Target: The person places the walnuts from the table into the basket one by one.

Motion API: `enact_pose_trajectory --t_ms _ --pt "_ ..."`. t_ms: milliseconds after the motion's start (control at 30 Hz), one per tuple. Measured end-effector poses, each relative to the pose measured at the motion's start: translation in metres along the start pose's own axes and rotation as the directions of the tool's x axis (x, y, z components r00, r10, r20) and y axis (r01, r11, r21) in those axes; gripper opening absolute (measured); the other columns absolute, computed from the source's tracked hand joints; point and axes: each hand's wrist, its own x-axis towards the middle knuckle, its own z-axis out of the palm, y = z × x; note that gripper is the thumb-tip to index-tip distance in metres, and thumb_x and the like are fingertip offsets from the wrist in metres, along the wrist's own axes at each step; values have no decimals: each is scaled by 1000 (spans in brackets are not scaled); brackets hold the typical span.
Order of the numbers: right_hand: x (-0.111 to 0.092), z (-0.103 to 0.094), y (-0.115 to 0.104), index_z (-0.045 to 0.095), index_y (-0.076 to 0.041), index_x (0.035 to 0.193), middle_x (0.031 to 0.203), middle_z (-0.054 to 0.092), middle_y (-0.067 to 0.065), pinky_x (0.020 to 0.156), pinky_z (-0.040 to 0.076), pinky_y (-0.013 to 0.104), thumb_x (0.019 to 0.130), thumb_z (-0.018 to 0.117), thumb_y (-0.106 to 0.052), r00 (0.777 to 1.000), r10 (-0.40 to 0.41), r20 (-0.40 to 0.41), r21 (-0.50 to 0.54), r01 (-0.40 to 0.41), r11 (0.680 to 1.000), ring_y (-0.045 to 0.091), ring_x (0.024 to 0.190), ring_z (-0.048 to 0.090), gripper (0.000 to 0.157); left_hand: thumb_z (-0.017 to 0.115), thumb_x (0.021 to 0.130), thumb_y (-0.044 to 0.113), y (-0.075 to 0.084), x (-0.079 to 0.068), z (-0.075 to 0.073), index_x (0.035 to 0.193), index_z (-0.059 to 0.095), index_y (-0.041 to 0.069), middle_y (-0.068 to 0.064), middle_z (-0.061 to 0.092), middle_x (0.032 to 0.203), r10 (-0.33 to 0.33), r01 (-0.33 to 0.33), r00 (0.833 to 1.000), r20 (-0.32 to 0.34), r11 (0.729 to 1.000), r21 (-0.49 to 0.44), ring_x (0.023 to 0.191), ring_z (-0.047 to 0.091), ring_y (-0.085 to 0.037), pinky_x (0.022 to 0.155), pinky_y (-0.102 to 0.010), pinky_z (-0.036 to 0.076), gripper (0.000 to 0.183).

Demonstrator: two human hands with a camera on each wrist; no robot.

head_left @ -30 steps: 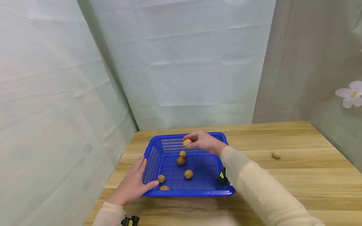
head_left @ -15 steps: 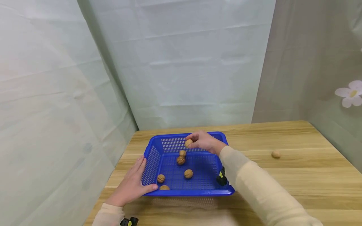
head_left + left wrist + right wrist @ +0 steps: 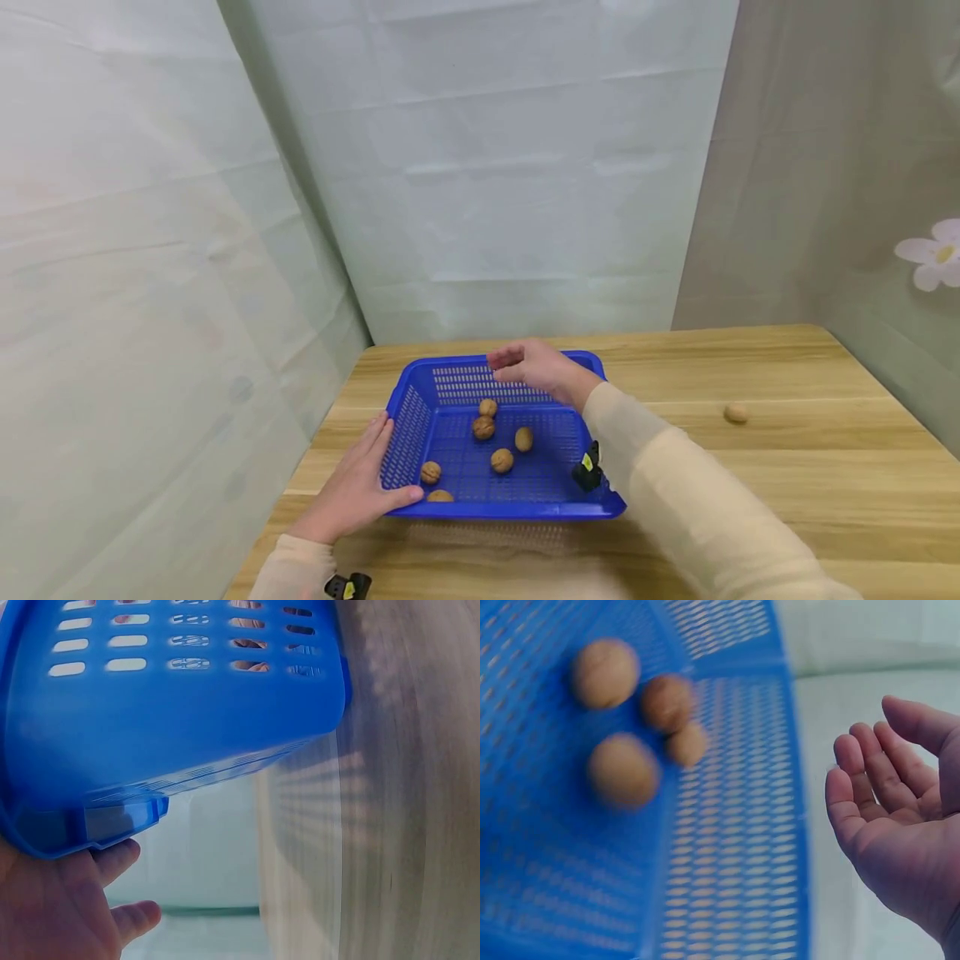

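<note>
Several walnuts lie in a blue plastic basket (image 3: pixel 510 511), among them one walnut (image 3: pixel 523 439) right of the middle and a darker walnut (image 3: pixel 483 427) touching a smaller one behind it. Over the far part of the basket hovers my right hand (image 3: pixel 542 367), fingers loosely bent and holding nothing; the right wrist view shows its palm bare. My left hand (image 3: pixel 356 487) rests on the basket's near left corner, thumb along the front rim and fingers at the left side. In the left wrist view, part of that hand is cut off by the frame.
A single walnut (image 3: pixel 736 413) lies on the wooden table (image 3: pixel 787 483), right of the basket. Pale cloth (image 3: pixel 525 167) hangs behind the table and along its left side.
My right hand has let go of the walnut it pinched, and that walnut now lies on the basket floor. The fingers have spread. My left hand stays at the corner.
</note>
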Motion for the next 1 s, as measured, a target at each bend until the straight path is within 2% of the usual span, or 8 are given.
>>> enact_pose_trajectory --t_ms 100,200,333,500,700,800,900,1000 --pt "-11 -6 -22 58 -3 130 127 61 13 100 44 39 93 63 -8 998 -60 27 -3 60 998 22 117 56 38 74 74 58 1 0 1 148 25 -8 -22 16 157 -13 13 1000 -1 1000 -8 140 20 -43 106 -62 28 110" --pt "-33 -19 -39 58 -6 131 126 62 8 102 42 40 93 63 -12 994 -104 37 -21 105 994 22 119 55 38 74 74 58 3 0 3 148 25 -8 -22 16 157 -19 19 1000 -1 1000 -16 140 20 -43 106 -62 28 110" --pt "-73 -49 -40 57 -10 132 128 60 5 102 41 44 94 64 -20 992 -123 3 -96 123 988 23 119 53 40 73 74 59 5 3 3 148 25 -8 -22 16 157 -15 15 1000 1 1000 -25 140 22 -44 105 -62 29 111" --pt "-120 -86 -13 57 -8 131 127 60 10 98 45 46 94 64 -24 983 -128 -135 -178 103 979 27 116 55 41 73 74 60 8 9 2 148 25 -7 -22 17 157 -7 7 1000 1 1000 -29 139 24 -45 104 -63 30 111" --pt "-164 -111 32 56 -4 131 129 59 14 94 49 43 94 63 -29 969 -72 -236 -224 18 974 32 117 56 46 73 74 61 7 12 -1 149 25 -7 -20 16 157 -7 7 1000 20 1000 -21 140 21 -43 105 -63 29 111" --pt "-177 -116 53 57 -3 130 126 61 14 89 52 37 93 64 -30 961 -82 -264 -283 4 959 30 112 58 47 72 74 61 6 12 -1 149 25 -6 -21 16 157 -9 9 1000 23 1000 -20 140 22 -44 104 -63 29 111" --pt "-179 -116 74 58 1 128 123 62 15 85 54 31 92 66 -25 952 -125 -280 -350 19 936 31 109 59 45 73 74 60 4 11 -1 149 24 -6 -21 16 157 -12 12 1000 23 1000 -26 139 23 -45 104 -63 29 111" --pt "-176 -113 91 59 2 126 121 63 16 85 53 36 91 67 -21 947 -151 -284 -450 7 893 32 107 59 43 74 74 59 1 10 1 149 25 -6 -20 16 157 -16 17 1000 20 999 -40 139 23 -44 105 -63 29 111"
